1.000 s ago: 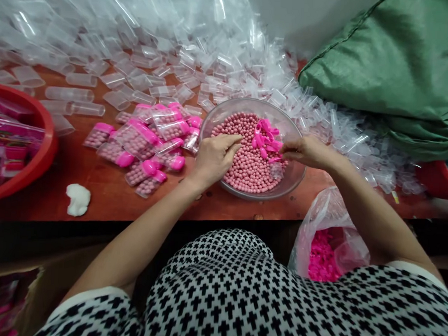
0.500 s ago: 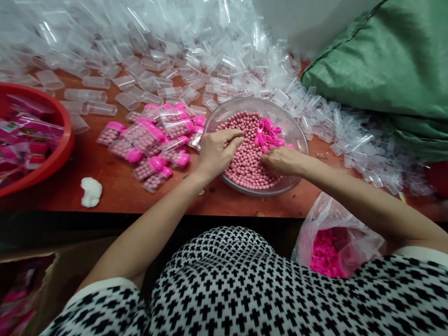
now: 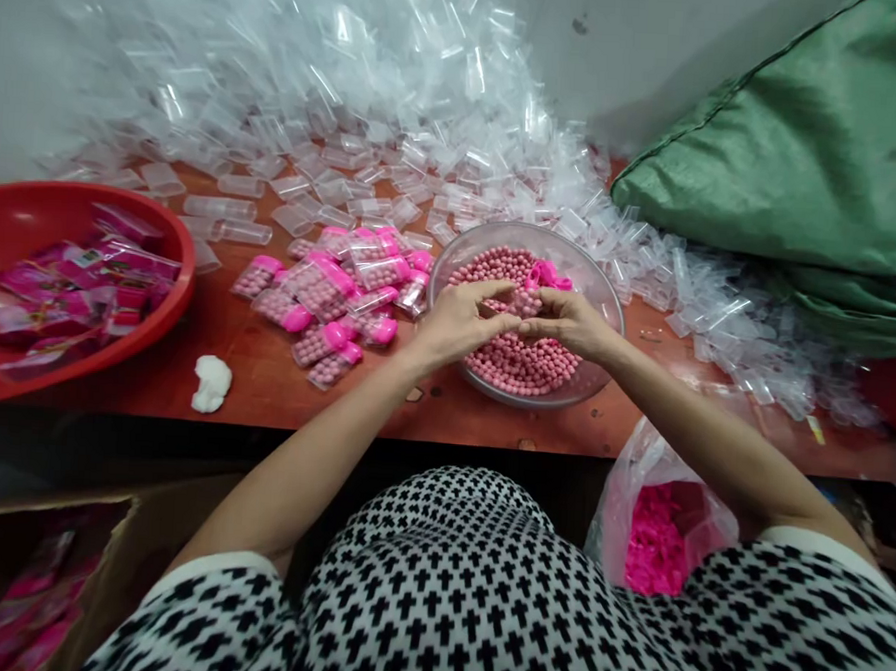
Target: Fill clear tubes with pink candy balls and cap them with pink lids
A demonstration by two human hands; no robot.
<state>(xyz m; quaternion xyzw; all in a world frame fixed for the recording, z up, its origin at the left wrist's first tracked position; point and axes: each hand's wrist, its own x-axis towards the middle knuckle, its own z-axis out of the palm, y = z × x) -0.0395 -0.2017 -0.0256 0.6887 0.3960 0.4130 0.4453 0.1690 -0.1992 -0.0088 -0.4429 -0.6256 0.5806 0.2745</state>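
Note:
Over the clear plastic bowl my two hands meet, fingertips facing each other. Between them is a small clear bottle with pink balls in it, partly hidden by the fingers. My left hand grips its left side with thumb and fingers. My right hand is closed on its right side. Round pink balls fill much of the bowl, and several bright pink caps lie on them at the back. Left of the bowl is a heap of filled, pink-capped bottles.
Many empty clear bottles are piled along the wall. At the left stands a red basin of pink packets. A white lump lies on the red table. A bag of pink caps hangs below the edge; a green sack leans at right.
My right hand has lifted from the balls in the bowl and come to meet my left hand, which moved right. A bottle with pink balls now shows between them. The view has shifted slightly.

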